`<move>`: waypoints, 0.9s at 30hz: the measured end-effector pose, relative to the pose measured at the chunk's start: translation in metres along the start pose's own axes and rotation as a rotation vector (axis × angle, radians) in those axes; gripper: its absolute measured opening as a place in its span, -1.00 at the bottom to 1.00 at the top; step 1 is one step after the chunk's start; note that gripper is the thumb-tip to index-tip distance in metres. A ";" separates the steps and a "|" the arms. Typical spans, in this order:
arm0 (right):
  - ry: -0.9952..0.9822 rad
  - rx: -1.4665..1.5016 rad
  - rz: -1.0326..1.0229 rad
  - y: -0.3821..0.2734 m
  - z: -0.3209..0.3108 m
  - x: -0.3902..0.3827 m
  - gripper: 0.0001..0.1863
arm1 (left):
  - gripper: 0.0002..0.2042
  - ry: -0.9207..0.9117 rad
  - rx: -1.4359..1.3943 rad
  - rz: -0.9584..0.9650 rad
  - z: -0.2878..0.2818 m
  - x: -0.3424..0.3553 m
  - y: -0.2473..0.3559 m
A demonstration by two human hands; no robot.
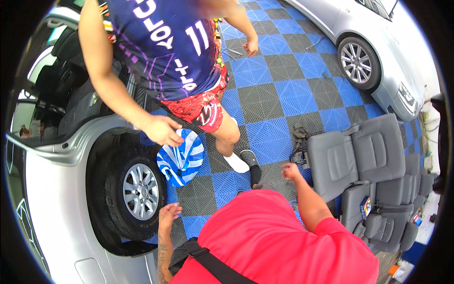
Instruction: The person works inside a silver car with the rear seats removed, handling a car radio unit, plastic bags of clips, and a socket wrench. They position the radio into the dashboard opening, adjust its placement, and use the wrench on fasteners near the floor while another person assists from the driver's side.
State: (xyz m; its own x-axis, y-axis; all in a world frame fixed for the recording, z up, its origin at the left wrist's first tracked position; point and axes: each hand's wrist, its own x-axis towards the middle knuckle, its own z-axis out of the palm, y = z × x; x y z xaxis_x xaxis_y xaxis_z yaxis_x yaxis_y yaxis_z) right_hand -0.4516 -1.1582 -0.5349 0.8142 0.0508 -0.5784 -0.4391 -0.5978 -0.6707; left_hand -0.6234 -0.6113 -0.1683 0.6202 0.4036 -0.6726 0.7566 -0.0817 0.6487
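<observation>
Two bare hands held well apart, a striped bag (180, 158) ahead of the left one.
The person's left hand (170, 215) is open, fingers loosely outstretched, near the tire (116, 189) edge; the right hand (290, 172) is loosely curled near the gray seats (331, 165), and whether it grips anything cannot be told. The bag is at the co-worker's hand (163, 131), beside the wheel (141, 191). Between wheel and seats runs checkered floor (298, 97), narrowed by the co-worker's legs (228, 140); beyond them it widens toward a silver car (397, 57).
</observation>
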 end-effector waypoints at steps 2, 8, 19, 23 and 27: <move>-0.104 -0.019 0.017 0.019 0.019 -0.031 -0.58 | -0.63 0.023 -0.069 0.031 -0.007 -0.011 -0.025; -0.255 -0.036 0.143 0.043 0.011 -0.102 -0.57 | -0.64 0.040 -0.362 -0.151 0.016 -0.090 -0.183; -0.193 -0.295 -0.183 0.012 -0.013 -0.052 -0.59 | -0.56 -0.043 -0.456 -0.355 0.060 -0.099 -0.345; -0.162 -0.011 -0.208 -0.036 -0.011 -0.054 -0.58 | -0.59 -0.140 -0.402 -0.274 0.053 -0.090 -0.313; -0.181 -0.123 -0.151 -0.048 -0.018 -0.077 -0.60 | -0.62 -0.034 -0.322 -0.240 0.052 -0.085 -0.258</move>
State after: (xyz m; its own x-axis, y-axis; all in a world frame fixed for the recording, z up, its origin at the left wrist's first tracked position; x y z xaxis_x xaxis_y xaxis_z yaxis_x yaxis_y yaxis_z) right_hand -0.4858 -1.1479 -0.4496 0.7807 0.2825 -0.5573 -0.2598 -0.6645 -0.7007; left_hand -0.8601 -0.6719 -0.2973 0.4443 0.3452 -0.8267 0.7808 0.3032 0.5462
